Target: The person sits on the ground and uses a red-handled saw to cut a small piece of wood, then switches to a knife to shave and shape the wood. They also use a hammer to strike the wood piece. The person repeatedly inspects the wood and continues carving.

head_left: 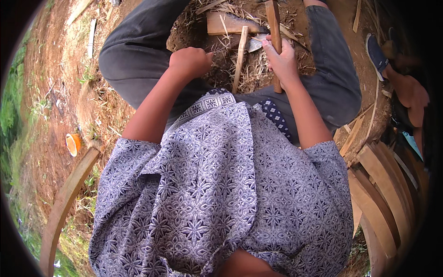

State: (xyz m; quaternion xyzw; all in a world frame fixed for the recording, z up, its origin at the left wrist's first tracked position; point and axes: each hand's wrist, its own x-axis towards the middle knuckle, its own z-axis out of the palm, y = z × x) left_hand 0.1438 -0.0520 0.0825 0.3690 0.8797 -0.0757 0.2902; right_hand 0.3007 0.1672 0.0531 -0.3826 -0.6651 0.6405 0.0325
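Two hands show in the head view. The right hand (284,61) is wrapped about the middle of a tool's wooden handle (274,27), over chip-strewn ground (305,61) between the trousered legs (138,55). The left hand (190,62) is curled into a fist; whether it grips anything, I cannot tell. The handle looks stiff, fairly smooth and not fragile, probably heavier toward its cut-off top; its bare lower length should take a firm hold.

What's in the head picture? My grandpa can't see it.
A sitting person in a patterned shirt grips a wooden handle with the right hand; the left hand looks curled, its fingertips hidden. A stick and a wood block are between the legs.
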